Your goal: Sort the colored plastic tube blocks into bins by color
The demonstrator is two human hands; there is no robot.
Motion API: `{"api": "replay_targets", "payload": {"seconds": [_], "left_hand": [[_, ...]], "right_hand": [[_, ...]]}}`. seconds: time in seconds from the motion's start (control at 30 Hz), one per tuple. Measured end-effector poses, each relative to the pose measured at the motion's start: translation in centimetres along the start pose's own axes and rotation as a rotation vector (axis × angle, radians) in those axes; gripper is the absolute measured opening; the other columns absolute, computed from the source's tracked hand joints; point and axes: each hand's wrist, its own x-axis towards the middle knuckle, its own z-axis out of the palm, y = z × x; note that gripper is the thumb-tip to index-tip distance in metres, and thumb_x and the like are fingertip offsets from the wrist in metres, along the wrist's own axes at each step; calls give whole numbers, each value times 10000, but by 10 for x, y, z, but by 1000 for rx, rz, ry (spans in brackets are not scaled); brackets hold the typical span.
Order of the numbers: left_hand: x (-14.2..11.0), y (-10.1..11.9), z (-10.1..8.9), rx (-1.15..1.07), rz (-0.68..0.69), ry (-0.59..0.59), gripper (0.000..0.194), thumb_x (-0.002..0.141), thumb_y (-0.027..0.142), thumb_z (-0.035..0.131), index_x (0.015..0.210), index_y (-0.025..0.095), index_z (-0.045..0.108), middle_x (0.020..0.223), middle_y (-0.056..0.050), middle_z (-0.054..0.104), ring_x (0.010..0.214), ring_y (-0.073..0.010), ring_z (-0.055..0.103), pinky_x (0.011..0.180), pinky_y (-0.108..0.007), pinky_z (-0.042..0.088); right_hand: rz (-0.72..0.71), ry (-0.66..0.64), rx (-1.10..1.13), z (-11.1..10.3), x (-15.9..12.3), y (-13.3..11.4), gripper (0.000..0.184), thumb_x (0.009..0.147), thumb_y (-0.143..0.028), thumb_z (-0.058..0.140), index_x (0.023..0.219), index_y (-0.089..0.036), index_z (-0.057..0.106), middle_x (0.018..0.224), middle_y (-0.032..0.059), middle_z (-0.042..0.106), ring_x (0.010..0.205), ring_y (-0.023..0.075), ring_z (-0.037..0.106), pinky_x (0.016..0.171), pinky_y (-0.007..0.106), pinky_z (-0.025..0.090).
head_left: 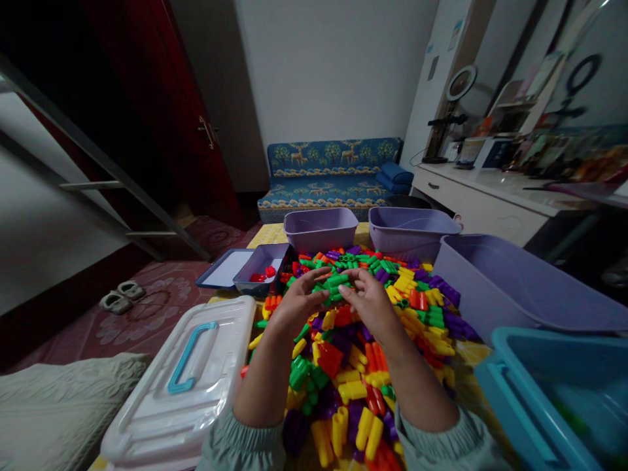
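My left hand (pixel 300 302) and my right hand (pixel 369 297) are raised over a heap of plastic building blocks, facing each other. Between the fingertips is a green tube-shaped block (pixel 336 284), made of joined rounded tubes. My right thumb presses on its near side, with the fingers curled behind. The left thumb and fingers pinch its other end; part of that grip blends with green pieces behind. Below and around the hands lie yellow blocks (pixel 352 391), red blocks (pixel 330 359), purple blocks (pixel 296 432) and more green blocks (pixel 300 373), loose or joined in rows.
Purple bins (pixel 321 230) (pixel 412 229) stand behind the heap, another purple bin (pixel 520 288) to the right. A turquoise bin (pixel 520 386) is at near right. A white lid (pixel 216 353) with a blue handle lies left, near a small box (pixel 245 278) holding red pieces.
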Motion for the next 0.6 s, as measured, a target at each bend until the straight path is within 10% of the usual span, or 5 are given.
{"api": "replay_targets", "payload": {"seconds": [0.3,0.6], "left_hand": [[3,1,-2,-35,31,91,526,646,192,714,1158,144,608,1131,-122,642,873,-197,648,721,-294,528],[-2,3,13,-23,13,-15,657,590,47,532,1231,185,582,1253,-98,611,996,-227,638,718,-243,514]], "right_hand": [[35,8,-53,3,-3,-2,258,732,-366,652,894,-207,530,737,-2,658,637,187,672,554,270,502],[-67,-46,-116,7,-5,-2,523,722,-292,676,1211,-217,507,1095,66,648,855,170,659,752,299,538]]}}
